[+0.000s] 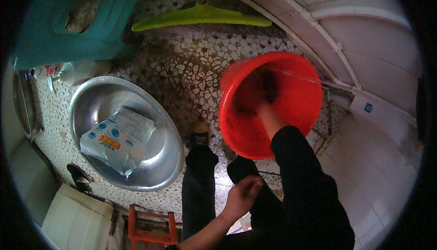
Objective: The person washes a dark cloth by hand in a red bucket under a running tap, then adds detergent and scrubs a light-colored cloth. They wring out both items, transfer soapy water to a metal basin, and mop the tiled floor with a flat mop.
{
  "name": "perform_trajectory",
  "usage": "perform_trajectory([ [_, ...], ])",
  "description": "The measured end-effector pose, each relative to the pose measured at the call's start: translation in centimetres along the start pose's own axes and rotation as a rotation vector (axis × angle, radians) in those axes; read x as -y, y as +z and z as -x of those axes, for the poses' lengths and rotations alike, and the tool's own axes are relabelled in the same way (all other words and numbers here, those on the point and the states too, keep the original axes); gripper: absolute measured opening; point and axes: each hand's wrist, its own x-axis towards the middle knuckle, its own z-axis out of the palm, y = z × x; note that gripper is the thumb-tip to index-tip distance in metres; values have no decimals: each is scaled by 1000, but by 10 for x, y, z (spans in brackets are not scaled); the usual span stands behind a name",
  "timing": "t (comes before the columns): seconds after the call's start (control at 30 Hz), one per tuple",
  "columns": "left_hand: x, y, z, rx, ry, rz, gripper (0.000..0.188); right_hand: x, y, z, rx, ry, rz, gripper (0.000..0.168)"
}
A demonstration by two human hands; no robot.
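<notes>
A red plastic basin [297, 103] stands tilted on the pebble-patterned floor, right of centre. Inside it reaches my right hand [261, 101], its fingers lost in shadow against something dark, so its grip cannot be made out. A thin streak like water crosses the basin's upper part. My left hand [244, 195], fingers curled, is over my right leg below the basin, and no object shows in it. To the left, a large metal basin [164, 154] holds a white printed plastic package [119, 137].
A lime-green squeegee-like blade [201, 18] lies beyond the basins. A teal plastic container [37, 45] is at upper left, beside a white pump bottle [73, 73]. Pipes [321, 28] run along the right wall. An orange-red plastic frame [152, 234] and a slipper [78, 175] are at lower left.
</notes>
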Motion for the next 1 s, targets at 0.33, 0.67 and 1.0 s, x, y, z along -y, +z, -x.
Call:
perform_trajectory([
  [0.33,17,4,-10,-102,-21,-77,17,67,-5,9,-154,92,526,36],
  [0.67,17,4,-14,-108,76,15,16,1,-20,-4,-70,333,-422,36],
  [1.0,10,3,-29,-210,116,-12,20,-6,-43,-33,-118,219,36,34],
])
